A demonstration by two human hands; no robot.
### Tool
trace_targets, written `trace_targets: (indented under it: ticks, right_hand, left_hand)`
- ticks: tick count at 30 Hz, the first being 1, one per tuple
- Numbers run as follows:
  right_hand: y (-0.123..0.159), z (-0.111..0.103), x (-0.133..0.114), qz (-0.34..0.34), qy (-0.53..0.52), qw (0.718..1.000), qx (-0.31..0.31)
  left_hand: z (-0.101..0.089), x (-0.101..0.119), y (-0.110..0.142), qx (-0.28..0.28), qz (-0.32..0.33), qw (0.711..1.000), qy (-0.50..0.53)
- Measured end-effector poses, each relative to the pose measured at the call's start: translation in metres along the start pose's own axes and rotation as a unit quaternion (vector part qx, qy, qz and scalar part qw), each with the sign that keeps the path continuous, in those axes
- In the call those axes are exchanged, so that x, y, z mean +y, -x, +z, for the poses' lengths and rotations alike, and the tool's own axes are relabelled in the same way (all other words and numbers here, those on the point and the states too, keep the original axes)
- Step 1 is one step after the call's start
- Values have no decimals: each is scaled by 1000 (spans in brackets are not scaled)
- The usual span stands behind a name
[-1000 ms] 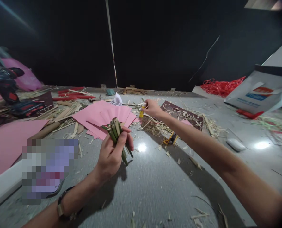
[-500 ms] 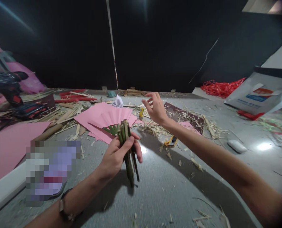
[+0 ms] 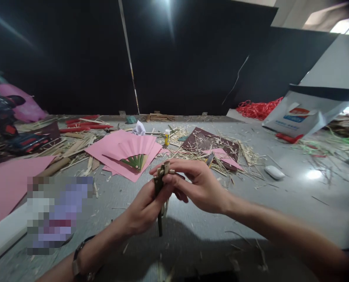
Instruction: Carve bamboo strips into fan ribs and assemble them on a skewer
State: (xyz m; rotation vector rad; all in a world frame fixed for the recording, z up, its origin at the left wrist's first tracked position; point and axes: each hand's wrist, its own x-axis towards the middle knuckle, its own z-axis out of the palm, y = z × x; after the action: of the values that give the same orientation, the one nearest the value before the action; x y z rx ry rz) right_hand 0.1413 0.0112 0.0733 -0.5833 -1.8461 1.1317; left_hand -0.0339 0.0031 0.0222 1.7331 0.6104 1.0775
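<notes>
Above the grey table, my left hand is closed round a small bundle of green bamboo strips, held roughly upright with the lower ends hanging below the fist. My right hand comes in from the right, its thumb and fingers pinching the top ends of the same strips. Fingers hide much of the bundle's middle. Just beyond the hands lies a spread pink paper fan with green ribs, resting on pink paper sheets.
A glue stick stands behind the hands. A utility knife lies by a dark board strewn with bamboo shavings. Left are a cordless drill and pink paper; right, a white mouse, a bag and red string.
My right hand has come back from above the shavings to the bundle and grips its upper ends. My left hand still holds the bamboo strips. The view has shifted slightly right.
</notes>
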Motion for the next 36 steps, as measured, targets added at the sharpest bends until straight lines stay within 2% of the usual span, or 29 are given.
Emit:
trace_targets:
  ticks: [3, 8, 12, 15, 17, 19, 22, 26, 29, 36]
  right_hand:
    - [5, -1, -5, -15, 58, 998, 24]
    - [11, -1, -12, 13, 59, 998, 34]
    - [13, 2, -14, 43, 38, 998, 12]
    - [14, 6, -11, 57, 0, 998, -17]
    - [14, 8, -10, 44, 3, 999, -31]
    - [14, 10, -11, 20, 34, 999, -18]
    - [14, 11, -15, -47, 71, 995, 50]
    - [16, 10, -19, -159, 160, 965, 135]
    - [17, 10, -15, -180, 221, 949, 131]
    - [14, 15, -11, -152, 215, 961, 80]
  left_hand:
    - [2, -4, 1, 18, 20, 999, -23]
    - [1, -7, 3, -26, 31, 999, -25]
    - [5, -1, 4, -47, 11, 998, 27]
    - [10, -3, 6, -25, -21, 997, 68]
    - [13, -8, 8, 0, -34, 995, 97]
    - [14, -14, 10, 12, -38, 993, 115]
    - [14, -21, 12, 10, -46, 991, 127]
    - [12, -23, 12, 6, -54, 989, 137]
    - [12, -24, 12, 3, -58, 988, 141]
    - [12, -26, 12, 4, -77, 986, 149]
